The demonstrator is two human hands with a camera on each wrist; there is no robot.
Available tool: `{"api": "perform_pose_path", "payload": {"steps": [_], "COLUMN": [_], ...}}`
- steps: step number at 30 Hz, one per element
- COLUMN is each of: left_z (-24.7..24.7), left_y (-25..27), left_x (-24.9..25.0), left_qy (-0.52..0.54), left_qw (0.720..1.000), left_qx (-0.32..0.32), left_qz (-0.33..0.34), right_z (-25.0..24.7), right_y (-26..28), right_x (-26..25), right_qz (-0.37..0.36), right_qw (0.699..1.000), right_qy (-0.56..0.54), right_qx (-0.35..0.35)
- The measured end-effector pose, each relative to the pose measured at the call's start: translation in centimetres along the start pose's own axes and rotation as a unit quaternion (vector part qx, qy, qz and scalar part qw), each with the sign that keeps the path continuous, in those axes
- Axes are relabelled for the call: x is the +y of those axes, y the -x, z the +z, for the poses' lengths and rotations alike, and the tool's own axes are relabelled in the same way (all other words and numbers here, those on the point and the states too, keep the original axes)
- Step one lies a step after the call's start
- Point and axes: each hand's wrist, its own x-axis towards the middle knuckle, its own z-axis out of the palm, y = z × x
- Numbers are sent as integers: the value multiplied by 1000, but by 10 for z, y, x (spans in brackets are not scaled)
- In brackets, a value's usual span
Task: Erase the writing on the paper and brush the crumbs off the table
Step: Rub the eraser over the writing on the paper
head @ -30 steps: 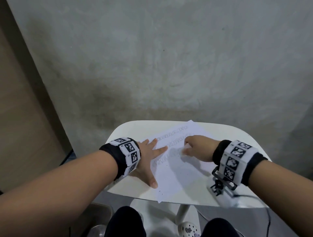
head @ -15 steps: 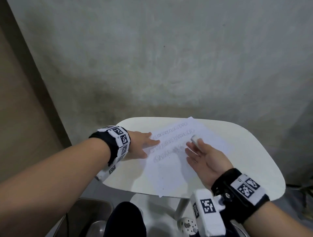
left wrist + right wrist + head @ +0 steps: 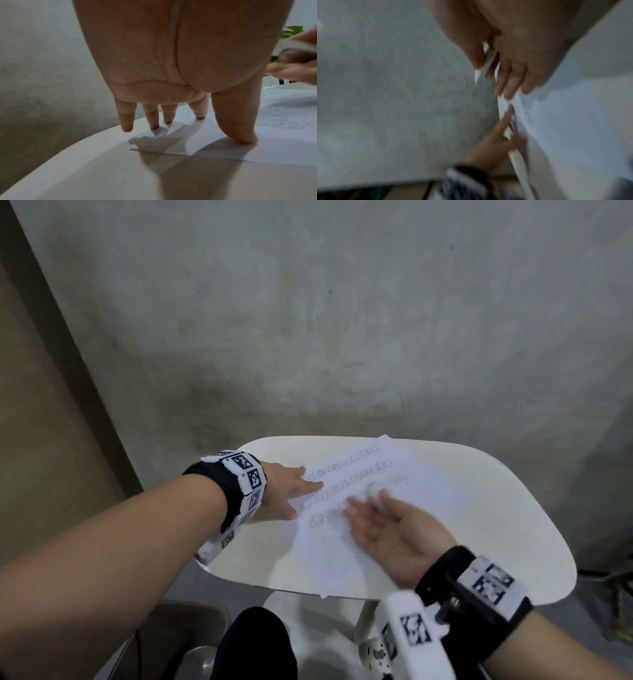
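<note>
Rounded white table [image 3: 479,508], thin lined paper [image 3: 428,484].

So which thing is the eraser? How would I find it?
Look at the white table, then at the paper lying on it. The eraser is the small white lump held at the fingertips of the right hand, over the scribbled lines.

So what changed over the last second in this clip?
The right hand turned palm-up from knuckles-up and slid toward the near edge of the paper, eraser pinched at thumb and fingertip. The left hand stayed flat, pinning the sheet's left edge; rows of writing remain.
</note>
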Motion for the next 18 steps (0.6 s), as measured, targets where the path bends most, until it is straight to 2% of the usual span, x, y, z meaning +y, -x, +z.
{"api": "perform_pose_path", "payload": {"steps": [2,3,4,6,7,8,9,11,13,14,16,18], "left_z": [1,1,1,0,1,1,0,0,-1,-1,1,2], "left_y": [-1,-1,0,1,1,1,0,-1,0,0,2,3], "left_x": [0,0,0,1,2,2,2,1,0,0,1,1], "left_qy": [3,2,-1,-6,-8,-10,-11,-10,-6,-2,2,-1], "left_qw": [1000,1000,1000,1000,1000,1000,1000,1000,1000,1000,1000,1000], "left_qx": [-3,-4,-4,-8,-10,-10,-9,-4,-8,-11,-9,-6], "left_qz": [2,3,2,0,-1,-1,-1,1,9,12,11,8], "right_z": [9,9,6,-8,-14,-17,-18,-5,18,24,18,-1], "right_y": [4,2,-2,-14,-15,-15,-13,-4,9,11,3,-13], "right_x": [22,24,16,-14,-31,-40,-40,-11,28,41,33,-3], "right_qz": [84,82,47,-82,-134,-159,-145,-33,81,105,61,-62], "right_qw": [986,983,988,993,983,975,979,999,989,981,990,996], "right_qy": [125,150,142,61,24,2,-15,10,108,139,120,22], "right_qx": [-68,-65,-34,66,126,156,145,41,-65,-88,-41,68]}}
